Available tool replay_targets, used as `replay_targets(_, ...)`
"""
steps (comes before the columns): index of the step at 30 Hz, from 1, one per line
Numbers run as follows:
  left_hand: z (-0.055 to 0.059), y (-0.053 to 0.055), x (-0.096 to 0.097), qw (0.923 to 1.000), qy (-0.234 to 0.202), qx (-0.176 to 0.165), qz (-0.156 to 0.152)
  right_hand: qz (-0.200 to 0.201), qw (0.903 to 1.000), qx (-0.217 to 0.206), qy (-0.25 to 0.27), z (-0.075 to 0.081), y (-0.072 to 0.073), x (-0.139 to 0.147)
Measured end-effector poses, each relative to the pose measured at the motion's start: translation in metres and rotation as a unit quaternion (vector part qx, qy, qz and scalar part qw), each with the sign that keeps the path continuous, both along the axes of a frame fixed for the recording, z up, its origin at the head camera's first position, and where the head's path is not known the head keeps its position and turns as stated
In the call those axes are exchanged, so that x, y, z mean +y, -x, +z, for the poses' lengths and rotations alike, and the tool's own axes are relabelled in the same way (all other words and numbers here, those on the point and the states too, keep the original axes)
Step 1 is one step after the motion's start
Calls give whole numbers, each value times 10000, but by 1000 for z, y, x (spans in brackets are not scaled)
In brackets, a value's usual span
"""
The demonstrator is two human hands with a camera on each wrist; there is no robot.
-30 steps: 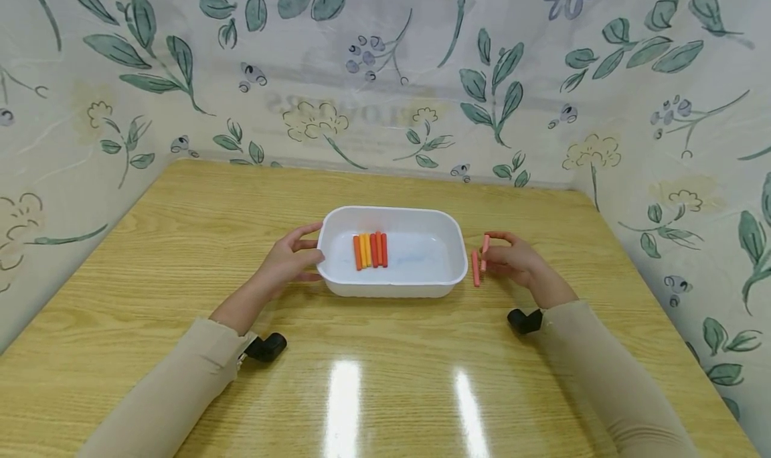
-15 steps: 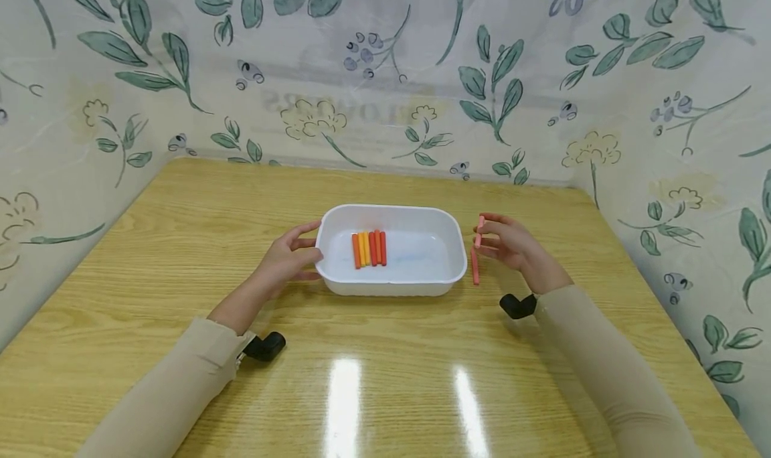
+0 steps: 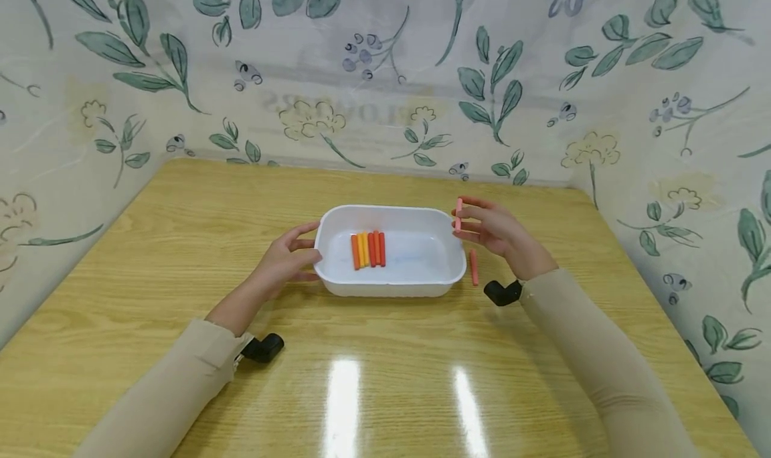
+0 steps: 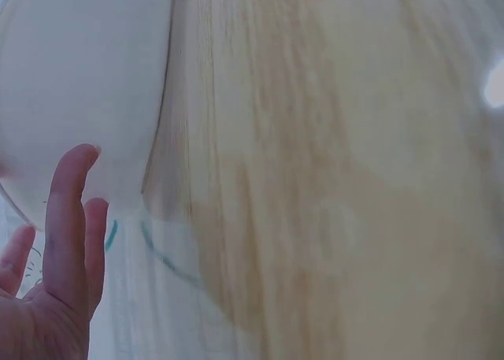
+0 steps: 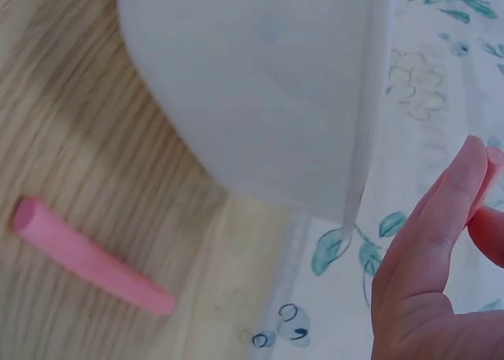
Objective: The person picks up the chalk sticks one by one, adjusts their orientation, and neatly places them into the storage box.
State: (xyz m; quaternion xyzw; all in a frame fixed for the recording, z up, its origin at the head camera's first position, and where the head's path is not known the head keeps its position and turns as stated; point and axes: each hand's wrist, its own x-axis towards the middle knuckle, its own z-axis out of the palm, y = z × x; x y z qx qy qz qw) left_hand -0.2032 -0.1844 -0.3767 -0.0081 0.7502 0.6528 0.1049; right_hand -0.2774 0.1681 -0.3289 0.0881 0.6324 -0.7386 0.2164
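Note:
A white plastic tray [image 3: 415,285] stands mid-table with several orange, yellow and red chalk sticks [image 3: 368,250] side by side in its left half. My left hand [image 3: 283,260] rests at the tray's left end, fingers spread, fingertips at the rim and outer wall; the left wrist view has them against the white wall. A pink chalk stick [image 3: 459,215] is pinched upright by my right hand [image 3: 500,234], over the tray's far right corner. Another pink chalk stick [image 5: 94,257] lies on the table just right of the tray, below that hand.
The wooden table [image 3: 397,351] reaches back to a floral-patterned cloth [image 3: 385,130] that encloses it behind and on both sides. Dark wrist-worn cameras [image 3: 263,348] jut from the inner side of both beige sleeves [image 3: 584,337]. Light reflections streak the table's front.
My right hand has lifted one pink chalk stick off the table and carried it left and away from me, to the tray's far right corner. The left hand and tray stay put.

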Motion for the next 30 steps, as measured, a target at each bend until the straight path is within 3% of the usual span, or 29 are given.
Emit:
replay_targets(9,-1,-1,-2,10000,50,-20,-4,71,9998,-163,-2,7,4,-21)
replay_targets(23,0,0,0,10000,45,-30,-27,-51,9975,-699,49,5,18,-48)
replay_targets(30,0,0,0,10000,45,-27,-22,242,9950,-954,173,9,21,-58)
